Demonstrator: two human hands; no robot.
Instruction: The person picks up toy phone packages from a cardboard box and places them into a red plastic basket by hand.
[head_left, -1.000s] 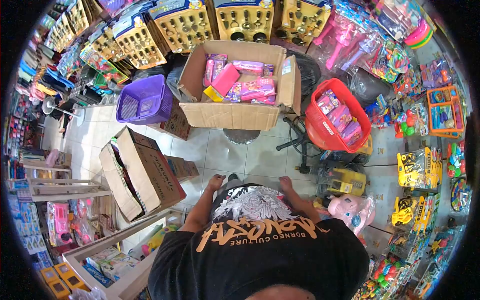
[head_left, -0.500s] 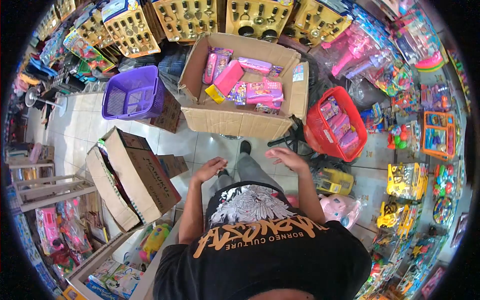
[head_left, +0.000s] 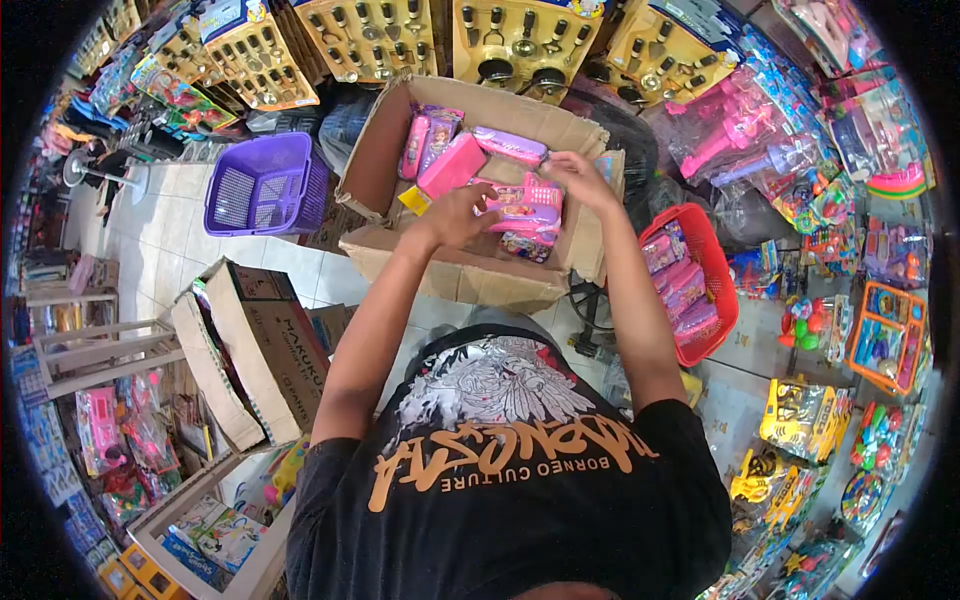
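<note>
An open cardboard box (head_left: 450, 275) holds several pink and purple packaged toys. My left hand (head_left: 455, 218) reaches over its near edge, fingers bent and apart, at the left side of a pink toy with a keypad (head_left: 532, 203), which looks like a toy telephone. Inside the box's right side is my right hand (head_left: 585, 182), fingers stretched out near the right end of a long pink-purple pack (head_left: 508, 146). Neither hand visibly grips anything. A plain pink pack (head_left: 452, 168) and an upright pack with a doll picture (head_left: 437, 138) lie at the box's left.
To the right stands a red basket (head_left: 722, 300) with similar pink packs. A purple basket (head_left: 262, 190) is at the left, with a closed-up carton (head_left: 265, 345) nearer me. Carded toy kitchen utensils (head_left: 520, 45) hang behind the box; bagged toys line the right side.
Both hands have moved forward from in front of my body into the cardboard box. My body has leaned closer to the box.
</note>
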